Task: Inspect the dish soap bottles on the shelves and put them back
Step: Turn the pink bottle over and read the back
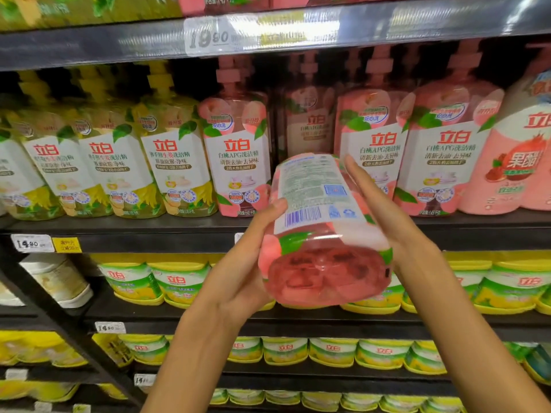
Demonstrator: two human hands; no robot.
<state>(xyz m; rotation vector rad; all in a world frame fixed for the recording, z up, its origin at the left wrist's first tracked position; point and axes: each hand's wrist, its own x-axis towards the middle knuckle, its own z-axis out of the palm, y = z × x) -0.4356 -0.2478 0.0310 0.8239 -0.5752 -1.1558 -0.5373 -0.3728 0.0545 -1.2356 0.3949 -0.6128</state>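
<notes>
You hold 1 pink soap bottle between both hands in front of the middle shelf, tipped so its base faces you and its back label, with barcode, is turned up for reading. Your left hand cups the bottle's lower left side, thumb pressed on the label edge near the barcode. Your right hand lies flat along the right side, fingers stretched toward the top end; both hands are closed against the bottle rather than wrapped round it.

Behind the bottle, the row of pink bottles on the middle shelf shows 1 gap at the front edge, with a bottle set farther back in it, between the pink bottle beside the yellow bottles and the next pink one to the right. That gap looks like this bottle's place.

By the look of it, the inspection of this bottle is under way and its return is not yet done. Whether any of the other bottles in the row have been checked, the view does not show. Yellow tubs fill the lower shelves.
</notes>
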